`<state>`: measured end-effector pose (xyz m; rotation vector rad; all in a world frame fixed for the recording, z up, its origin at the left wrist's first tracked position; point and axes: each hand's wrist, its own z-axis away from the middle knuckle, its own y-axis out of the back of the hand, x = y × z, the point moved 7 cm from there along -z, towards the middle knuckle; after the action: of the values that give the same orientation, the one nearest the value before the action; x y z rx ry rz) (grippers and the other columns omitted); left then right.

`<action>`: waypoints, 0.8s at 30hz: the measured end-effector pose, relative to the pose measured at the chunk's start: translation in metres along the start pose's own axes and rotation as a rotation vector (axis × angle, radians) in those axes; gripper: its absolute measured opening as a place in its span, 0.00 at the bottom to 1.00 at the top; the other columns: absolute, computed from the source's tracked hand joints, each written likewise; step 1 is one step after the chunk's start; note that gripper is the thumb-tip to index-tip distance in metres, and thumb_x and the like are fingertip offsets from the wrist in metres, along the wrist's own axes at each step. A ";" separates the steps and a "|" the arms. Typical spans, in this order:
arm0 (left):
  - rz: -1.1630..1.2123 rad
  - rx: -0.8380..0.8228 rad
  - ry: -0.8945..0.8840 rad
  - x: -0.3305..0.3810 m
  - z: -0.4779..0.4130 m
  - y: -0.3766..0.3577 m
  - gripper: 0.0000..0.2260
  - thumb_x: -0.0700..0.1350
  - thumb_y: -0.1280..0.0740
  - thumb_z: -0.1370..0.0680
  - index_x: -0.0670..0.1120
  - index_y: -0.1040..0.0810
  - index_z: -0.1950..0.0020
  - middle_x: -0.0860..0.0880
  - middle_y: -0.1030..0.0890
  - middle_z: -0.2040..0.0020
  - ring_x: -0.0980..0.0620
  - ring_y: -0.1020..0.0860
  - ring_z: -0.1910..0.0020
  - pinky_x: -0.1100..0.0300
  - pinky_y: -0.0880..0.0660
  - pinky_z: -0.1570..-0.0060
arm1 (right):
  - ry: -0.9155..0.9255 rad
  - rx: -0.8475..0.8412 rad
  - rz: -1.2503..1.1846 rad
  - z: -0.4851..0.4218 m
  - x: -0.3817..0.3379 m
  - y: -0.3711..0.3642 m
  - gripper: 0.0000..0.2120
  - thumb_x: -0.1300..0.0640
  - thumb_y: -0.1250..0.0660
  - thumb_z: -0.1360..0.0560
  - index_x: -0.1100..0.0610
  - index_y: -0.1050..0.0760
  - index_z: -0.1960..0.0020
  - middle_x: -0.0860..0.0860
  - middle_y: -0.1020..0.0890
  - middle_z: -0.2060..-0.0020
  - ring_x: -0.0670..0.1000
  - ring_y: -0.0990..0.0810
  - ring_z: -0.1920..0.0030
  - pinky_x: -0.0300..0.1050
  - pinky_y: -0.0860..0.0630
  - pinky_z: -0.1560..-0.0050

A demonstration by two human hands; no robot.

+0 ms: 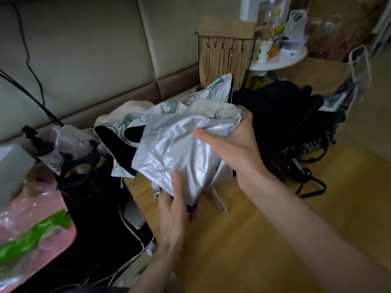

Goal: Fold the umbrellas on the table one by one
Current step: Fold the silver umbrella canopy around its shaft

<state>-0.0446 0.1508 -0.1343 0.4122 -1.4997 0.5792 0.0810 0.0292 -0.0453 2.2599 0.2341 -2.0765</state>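
Left hand (175, 199) grips the lower end of the shiny silver fabric umbrella (173, 149). Its thumb lies flat up the canopy and the other fingers (195, 210) are curled underneath, only the tips showing. Right hand (232, 142) grips the umbrella's upper right edge, thumb pressed on the silver face, fingers wrapped over the top and closed around bunched cloth. The umbrella is held just above the near-left part of the light wooden table (264, 240), its canopy crumpled and loosely gathered. A white strap loop (220, 200) hangs from its lower end toward the tabletop. Something dark sits under the left palm, possibly the handle, but it is too hidden to tell. Cream cloth (215, 109) bulges at the right fingertips; I cannot tell whether it is the same umbrella's lining or a separate piece.

Behind it on the table lies a crumpled white umbrella with green print and dark lining (169, 107), partly covered by the silver one. To the right is a black umbrella (275, 106) in a heap, its outline lost in the dark, with black straps (311, 187) trailing beside it. Farther back stand a black wire hook rack (224, 51) and a round white tray (281, 59) holding a blurred yellow-labelled bottle (275, 28). A cream padded sofa back (84, 49) with black cables (33, 81) is at left. At lower left a pink surface (57, 208) lies under clear plastic, blurred and cut off by the frame edge.
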 end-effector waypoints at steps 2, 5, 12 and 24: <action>-0.058 0.007 -0.058 -0.001 0.002 0.000 0.47 0.78 0.42 0.26 0.28 0.27 0.57 0.28 0.26 0.67 0.49 0.26 0.75 0.61 0.30 0.76 | -0.034 0.088 0.026 -0.007 0.006 0.003 0.54 0.57 0.13 0.35 0.49 0.44 0.20 0.48 0.20 0.37 0.46 0.18 0.39 0.48 0.21 0.32; -0.087 0.009 -0.111 0.001 0.001 0.001 0.42 0.75 0.40 0.25 0.31 0.30 0.60 0.29 0.26 0.67 0.47 0.26 0.74 0.59 0.30 0.75 | -0.021 0.171 0.063 -0.012 0.008 0.004 0.47 0.59 0.15 0.36 0.45 0.37 0.25 0.47 0.20 0.42 0.45 0.17 0.44 0.49 0.18 0.37; -0.057 0.101 -0.015 -0.010 0.005 0.012 0.26 0.66 0.29 0.22 0.48 0.30 0.38 0.43 0.15 0.49 0.42 0.14 0.53 0.46 0.15 0.53 | 0.047 0.233 -0.070 -0.011 0.007 -0.004 0.35 0.67 0.20 0.34 0.46 0.30 0.35 0.49 0.19 0.45 0.45 0.14 0.52 0.48 0.14 0.49; -0.639 0.193 -0.485 0.057 0.008 0.032 0.38 0.70 0.35 0.22 0.60 0.49 0.19 0.54 0.21 0.68 0.55 0.20 0.72 0.47 0.19 0.64 | 0.106 0.306 -0.124 -0.012 -0.020 0.000 0.32 0.67 0.21 0.32 0.48 0.32 0.35 0.47 0.20 0.44 0.42 0.16 0.52 0.39 0.16 0.51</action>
<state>-0.0712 0.1774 -0.0805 1.1945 -1.6484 0.1091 0.0917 0.0294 -0.0248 2.5956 0.0658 -2.1865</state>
